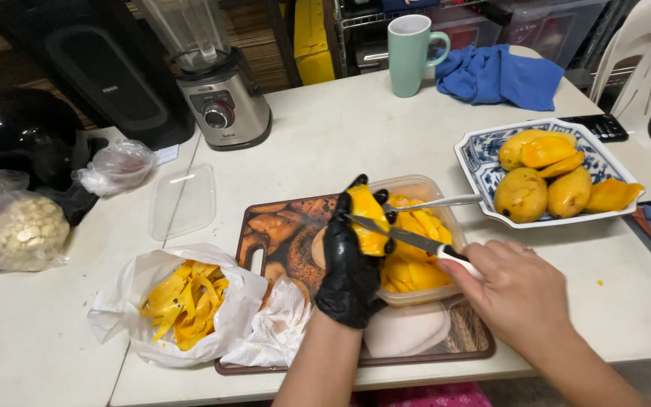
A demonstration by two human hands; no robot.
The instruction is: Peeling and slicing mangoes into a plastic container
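Over the clear tub [457,226], the left hand [352,260], in a black glove, is clamped around a peeled mango [368,220], fingers curled over its top and sides. The right hand [518,290], bare, is closed on the white handle of a knife [404,237]; the blade lies across the mango's face, its tip at the gloved fingers. Both hands are close together, joined only through the knife and fruit.

Below the mango, the tub holds yellow mango pieces [412,271] and stands on a brown patterned cutting board [280,234]. A spoon [442,202] rests across the tub's far rim, its handle pointing right. On the board's near edge, just beside the tub, lies a pale lid [408,332].

Left of the board sits a white plastic bag [129,301] open at the top and filled with mango peels [186,301]. Farther left lies a clear bag of pale round pieces [24,230], and a clear flat lid [184,202] rests on the table [356,128].

To the right, a blue-and-white dish [484,154] holds peeled mangoes [544,177]. At the table's far side stand a blender [216,90], a green mug [410,54] and a blue cloth [499,75].
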